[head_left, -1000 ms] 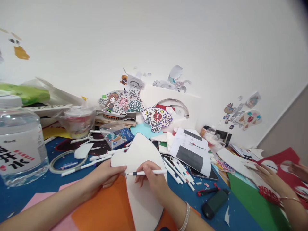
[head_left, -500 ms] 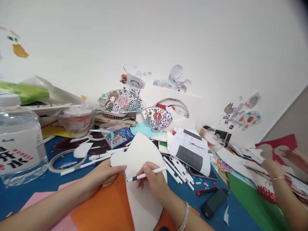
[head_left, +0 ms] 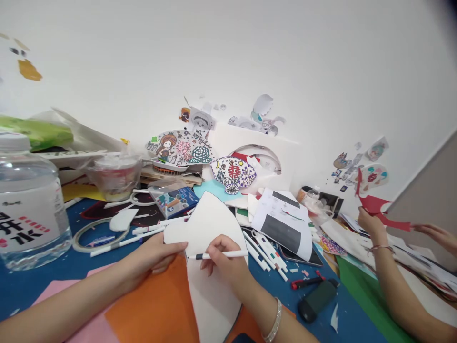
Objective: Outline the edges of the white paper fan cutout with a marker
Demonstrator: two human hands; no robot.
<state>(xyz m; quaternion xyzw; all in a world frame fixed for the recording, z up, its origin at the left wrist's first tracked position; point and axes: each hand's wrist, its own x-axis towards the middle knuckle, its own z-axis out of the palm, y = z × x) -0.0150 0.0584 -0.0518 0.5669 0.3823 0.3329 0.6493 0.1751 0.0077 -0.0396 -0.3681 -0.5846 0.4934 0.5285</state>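
Observation:
A white card cutout (head_left: 210, 219) with a dark outlined edge lies tilted over orange paper (head_left: 157, 305). My left hand (head_left: 157, 255) pinches its left edge, thumb on top and fingers beneath. In my right hand (head_left: 223, 262) is a white marker (head_left: 232, 254) with a black grip, held nearly level. The marker's tip points left and is at the card's left edge, close to my left thumb. Pink paper (head_left: 60, 297) shows beneath my left forearm.
A large water bottle (head_left: 32, 205) stands at the left, near a tape roll (head_left: 80, 240). Several markers (head_left: 266, 252) and a dark green cylinder (head_left: 317, 301) lie right of the card. At the far right, another person's hands hold red paper (head_left: 373, 205).
My right hand has shifted slightly up, and the marker tip has moved up along the card's left edge. The other person's hands have raised and turned the red paper.

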